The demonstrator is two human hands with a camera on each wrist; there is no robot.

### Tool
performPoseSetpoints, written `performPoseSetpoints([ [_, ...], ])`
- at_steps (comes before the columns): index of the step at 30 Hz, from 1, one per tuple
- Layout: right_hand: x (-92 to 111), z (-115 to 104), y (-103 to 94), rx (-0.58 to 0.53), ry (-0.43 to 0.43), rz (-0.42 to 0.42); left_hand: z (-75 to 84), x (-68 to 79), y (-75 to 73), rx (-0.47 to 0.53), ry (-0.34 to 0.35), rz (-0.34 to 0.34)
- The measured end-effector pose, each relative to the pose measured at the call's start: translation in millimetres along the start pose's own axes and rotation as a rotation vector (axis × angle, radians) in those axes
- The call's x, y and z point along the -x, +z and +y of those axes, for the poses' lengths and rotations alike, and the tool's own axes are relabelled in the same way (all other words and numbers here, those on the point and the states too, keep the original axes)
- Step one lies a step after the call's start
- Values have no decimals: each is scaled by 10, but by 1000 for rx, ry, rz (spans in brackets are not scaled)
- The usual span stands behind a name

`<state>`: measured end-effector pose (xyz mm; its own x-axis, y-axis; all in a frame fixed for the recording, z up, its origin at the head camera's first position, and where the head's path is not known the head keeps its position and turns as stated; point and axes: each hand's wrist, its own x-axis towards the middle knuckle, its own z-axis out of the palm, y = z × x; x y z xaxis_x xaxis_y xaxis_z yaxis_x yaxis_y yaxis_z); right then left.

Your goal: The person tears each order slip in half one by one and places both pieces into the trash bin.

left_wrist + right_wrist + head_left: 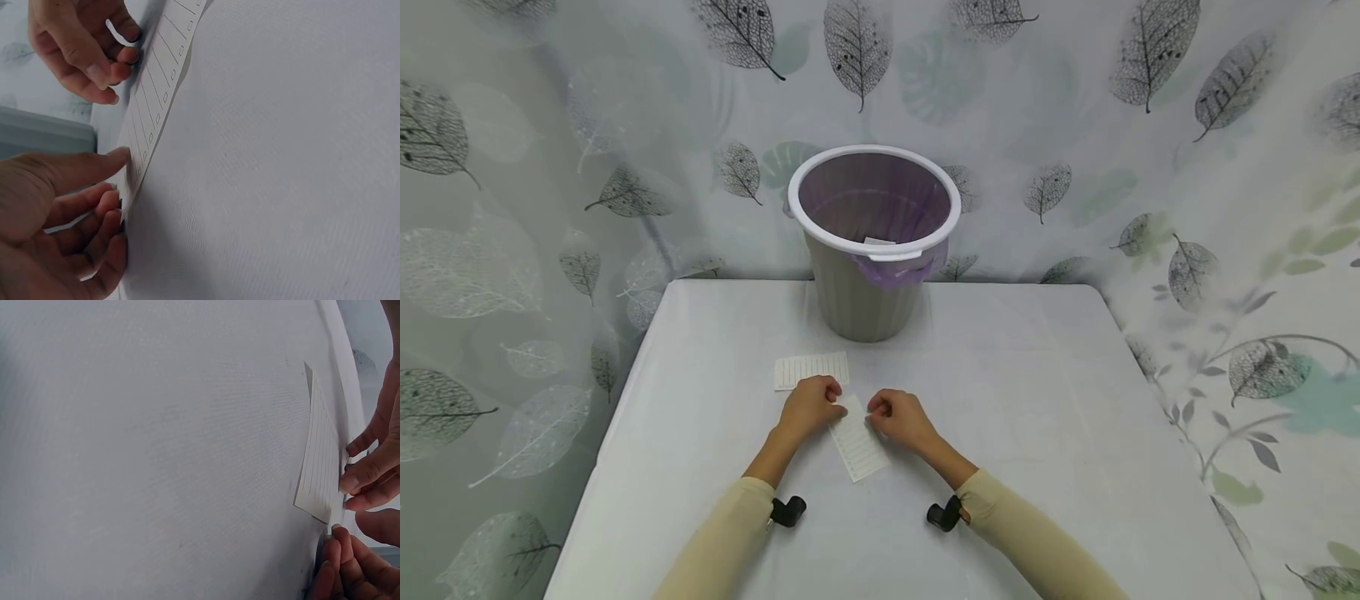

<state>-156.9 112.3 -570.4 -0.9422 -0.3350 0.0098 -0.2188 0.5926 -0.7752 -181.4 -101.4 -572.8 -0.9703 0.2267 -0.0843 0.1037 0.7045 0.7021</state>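
A lined paper slip (859,446) with small printed boxes along one edge lies slanted on the table between the hands. At its far end my left hand (808,408) pinches it between thumb and fingers; the left thumb (115,161) shows against the paper in the left wrist view. Just right of the slip, my right hand (906,421) hovers with loosely bent fingers, thumb and fingertips apart and nothing between them. A second lined slip (801,369) lies flat beyond the left hand, partly covered by it.
A grey bin (868,300) with a white rim and a purple liner (895,273) stands at the table's back edge. Some white paper (878,241) shows inside it. Leaf-patterned curtains (1000,125) surround the white table (1037,375).
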Motion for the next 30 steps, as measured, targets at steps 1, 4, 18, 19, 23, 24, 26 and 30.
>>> performPoseSetpoints([
  [1,2,-4,-1,-6,2,2,10,3,5,-14,-1,3],
  [4,12,-14,-3,-20,13,6,48,11,11,-41,-6,5],
  [18,-3,26,-39,-41,20,5,40,-30,-15,21,-28,-33],
  [19,-10,32,-48,-44,25,8,34,-38,-22,37,-24,-37],
  [23,-36,27,-107,-50,53,32,40,-51,-58,98,-31,-59],
  [24,-46,31,-124,-48,59,41,44,-55,-70,109,-36,-62],
  [26,-65,28,-163,-42,72,62,53,-58,-95,137,-59,-72],
  [30,-110,31,-239,-22,76,95,71,-63,-154,231,-76,-80],
])
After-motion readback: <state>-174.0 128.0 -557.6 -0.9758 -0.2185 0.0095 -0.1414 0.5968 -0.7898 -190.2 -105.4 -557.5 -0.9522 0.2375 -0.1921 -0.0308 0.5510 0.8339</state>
